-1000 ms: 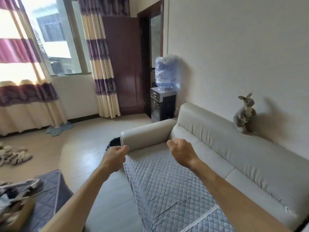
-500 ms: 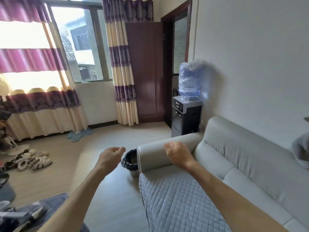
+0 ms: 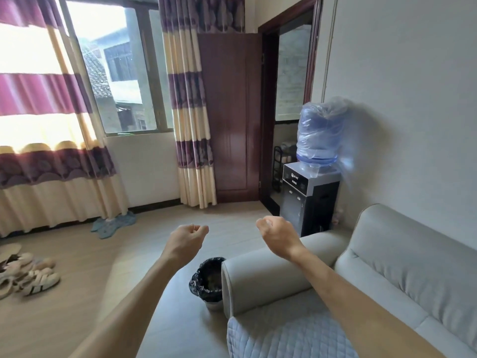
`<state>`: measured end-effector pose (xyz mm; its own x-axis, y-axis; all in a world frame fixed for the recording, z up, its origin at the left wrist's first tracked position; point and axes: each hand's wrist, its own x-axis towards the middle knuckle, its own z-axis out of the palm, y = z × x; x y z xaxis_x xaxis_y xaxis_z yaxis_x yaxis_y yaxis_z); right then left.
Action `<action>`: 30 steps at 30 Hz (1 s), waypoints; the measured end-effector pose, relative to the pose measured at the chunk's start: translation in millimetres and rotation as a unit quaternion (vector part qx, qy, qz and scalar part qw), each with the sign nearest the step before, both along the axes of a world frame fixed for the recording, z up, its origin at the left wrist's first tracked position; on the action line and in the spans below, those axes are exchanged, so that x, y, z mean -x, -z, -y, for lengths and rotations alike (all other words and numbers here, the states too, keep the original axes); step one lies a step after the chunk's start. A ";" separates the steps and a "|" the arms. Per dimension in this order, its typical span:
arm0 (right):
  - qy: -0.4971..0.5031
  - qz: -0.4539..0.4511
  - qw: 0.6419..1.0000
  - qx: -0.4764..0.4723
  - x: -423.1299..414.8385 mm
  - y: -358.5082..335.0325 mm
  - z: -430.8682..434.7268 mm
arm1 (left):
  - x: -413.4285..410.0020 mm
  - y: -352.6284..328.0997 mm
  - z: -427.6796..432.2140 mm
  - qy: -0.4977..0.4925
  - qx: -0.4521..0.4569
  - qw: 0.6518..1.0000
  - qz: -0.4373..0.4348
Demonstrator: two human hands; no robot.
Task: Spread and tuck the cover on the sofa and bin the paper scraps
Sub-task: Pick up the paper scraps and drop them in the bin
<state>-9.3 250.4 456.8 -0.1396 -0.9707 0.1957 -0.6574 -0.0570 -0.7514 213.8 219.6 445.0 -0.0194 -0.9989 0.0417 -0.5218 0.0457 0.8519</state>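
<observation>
The quilted grey-blue cover [image 3: 284, 334] lies on the seat of the light grey sofa [image 3: 402, 257], its far edge against the armrest [image 3: 260, 280]. A small bin lined with a black bag [image 3: 206, 279] stands on the floor just left of the armrest. My left hand [image 3: 185, 241] hangs in the air above the bin, fingers curled, with nothing visible in it. Above the armrest my right hand [image 3: 278, 237] is raised as a fist; I see no object in it. Neither hand touches the cover. No paper scraps are visible.
A water dispenser [image 3: 308, 200] with a blue bottle stands behind the armrest by the wall. A dark doorway and brown door lie beyond it. Several sandals [image 3: 28, 275] sit on the floor at left, and a blue cloth [image 3: 113, 224] lies under the curtains.
Both hands have lifted off the cover's far edge and now hover above the armrest and bin. The view has swung up and left, so less of the sofa shows.
</observation>
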 end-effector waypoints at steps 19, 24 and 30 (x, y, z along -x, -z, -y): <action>0.095 0.154 0.969 -0.167 -79.4 141.9 382.6 | -91.9 130.3 400.6 0.035 -0.146 0.988 0.034; 0.092 0.233 0.946 -0.206 -85.7 175.7 481.0 | -82.4 164.8 505.1 0.007 -0.185 0.981 0.056; 0.117 0.237 0.930 -0.257 -87.3 246.7 584.3 | -66.1 236.7 614.2 0.014 -0.230 0.970 0.071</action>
<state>78.0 -333.9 210.1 -0.3102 -0.8516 -0.4225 -0.1945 0.4919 -0.8487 280.0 -394.6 208.3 -0.0197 -0.9101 -0.4139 -0.6396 -0.3067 0.7048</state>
